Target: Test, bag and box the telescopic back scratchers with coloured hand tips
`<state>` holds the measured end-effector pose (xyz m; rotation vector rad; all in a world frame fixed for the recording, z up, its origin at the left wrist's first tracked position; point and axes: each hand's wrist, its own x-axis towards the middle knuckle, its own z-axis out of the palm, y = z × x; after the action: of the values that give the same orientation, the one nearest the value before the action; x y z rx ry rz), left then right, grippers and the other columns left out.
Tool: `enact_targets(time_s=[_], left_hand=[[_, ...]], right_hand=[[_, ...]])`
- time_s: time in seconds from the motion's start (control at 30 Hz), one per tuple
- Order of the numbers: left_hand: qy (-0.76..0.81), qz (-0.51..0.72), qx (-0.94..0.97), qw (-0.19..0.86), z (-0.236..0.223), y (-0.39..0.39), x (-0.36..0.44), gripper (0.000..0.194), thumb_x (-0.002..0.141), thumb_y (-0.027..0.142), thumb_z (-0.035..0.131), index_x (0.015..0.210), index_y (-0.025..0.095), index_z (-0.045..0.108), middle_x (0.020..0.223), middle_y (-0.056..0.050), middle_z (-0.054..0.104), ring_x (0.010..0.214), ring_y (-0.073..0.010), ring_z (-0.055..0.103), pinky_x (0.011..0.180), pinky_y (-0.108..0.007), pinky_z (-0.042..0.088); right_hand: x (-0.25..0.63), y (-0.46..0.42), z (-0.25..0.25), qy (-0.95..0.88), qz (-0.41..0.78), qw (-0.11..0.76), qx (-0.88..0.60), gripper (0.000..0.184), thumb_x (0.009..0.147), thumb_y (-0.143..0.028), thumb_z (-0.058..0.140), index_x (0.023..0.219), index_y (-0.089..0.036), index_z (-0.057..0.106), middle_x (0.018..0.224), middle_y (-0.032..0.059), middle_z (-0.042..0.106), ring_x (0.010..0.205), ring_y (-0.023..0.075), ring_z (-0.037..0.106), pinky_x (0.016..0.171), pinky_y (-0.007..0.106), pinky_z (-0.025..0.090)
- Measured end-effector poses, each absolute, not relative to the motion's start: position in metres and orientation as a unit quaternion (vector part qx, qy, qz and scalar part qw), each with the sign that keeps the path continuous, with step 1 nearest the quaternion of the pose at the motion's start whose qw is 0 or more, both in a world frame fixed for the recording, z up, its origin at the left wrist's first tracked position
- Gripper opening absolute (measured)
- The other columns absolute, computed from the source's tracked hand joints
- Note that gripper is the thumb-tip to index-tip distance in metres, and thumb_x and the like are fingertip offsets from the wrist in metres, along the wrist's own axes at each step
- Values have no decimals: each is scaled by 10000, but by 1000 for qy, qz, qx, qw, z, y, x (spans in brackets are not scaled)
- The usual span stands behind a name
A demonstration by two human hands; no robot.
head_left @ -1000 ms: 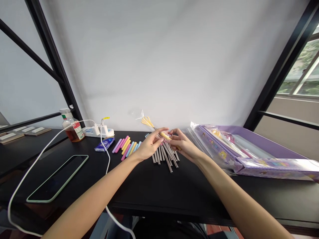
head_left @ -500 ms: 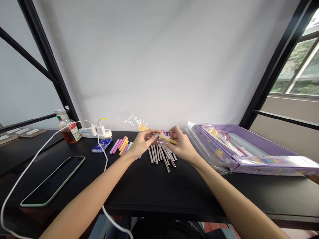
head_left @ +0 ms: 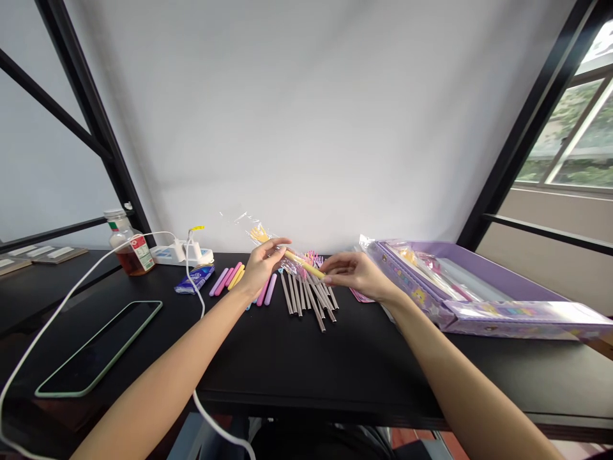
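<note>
Pinching a yellow-handled stick (head_left: 302, 263) in a crinkly clear sleeve (head_left: 249, 223), left hand (head_left: 262, 267) closed on the wrapped end, right hand (head_left: 354, 273) clamped on the handle tip, above metal rods (head_left: 306, 295). Probably light, slippery; gripping the stiff handle.

soft even daylight, sharp focus, wide-angle bending at edges

My one camera sits on my head, facing forward and slightly down over the near edge of the black table (head_left: 306, 358) toward the white wall behind it. It sits close to the table, both my forearms reaching in from below.
</note>
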<state>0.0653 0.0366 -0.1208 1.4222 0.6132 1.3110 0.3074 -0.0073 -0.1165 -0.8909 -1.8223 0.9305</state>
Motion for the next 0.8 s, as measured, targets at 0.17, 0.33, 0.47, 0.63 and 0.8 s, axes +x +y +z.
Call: enact_targets(time_s=[0.17,0.33,0.47,0.63,0.8], left_hand=[[225,499,643,536,-121,26,73,353,846,358,742,1141,174,683,988,-73,714,931,-195,687,820,-312,570],[207,461,667,547,-122,20,78,332,886,407,700,1125,176,699,1044,-87,703,943,-192,683,835,-312,573],[208,442,660,571,-123,21,77,326,884,407,698,1114,177,703,982,-78,705,875,-173,681,794,-283,562],[218,464,608,606,-122,26,73,329,879,358,695,1147,171,657,921,-77,735,847,-190,698,791,-312,550],[199,483,561,642,-118,28,66,274,879,285,686,1124,170,641,880,-72,740,844,-205,713,824,-349,549]], right_hand=[[295,-4,-130,-737,253,493,-388,345,726,-480,836,849,-202,674,723,40,706,632,186,665,618,333,547],[288,-4,-134,-746,137,517,-398,348,752,-493,810,815,-228,595,634,0,631,551,150,578,554,296,493],[282,-9,-131,-750,150,510,-393,372,741,-483,821,809,-236,551,629,-12,606,543,144,553,551,291,475],[290,-16,-119,-729,426,444,-300,284,855,-423,692,1047,-230,610,760,26,691,597,181,634,605,336,521],[305,-18,-111,-717,502,406,-264,474,827,-307,708,1289,-239,624,1009,87,744,783,215,699,718,366,546]])
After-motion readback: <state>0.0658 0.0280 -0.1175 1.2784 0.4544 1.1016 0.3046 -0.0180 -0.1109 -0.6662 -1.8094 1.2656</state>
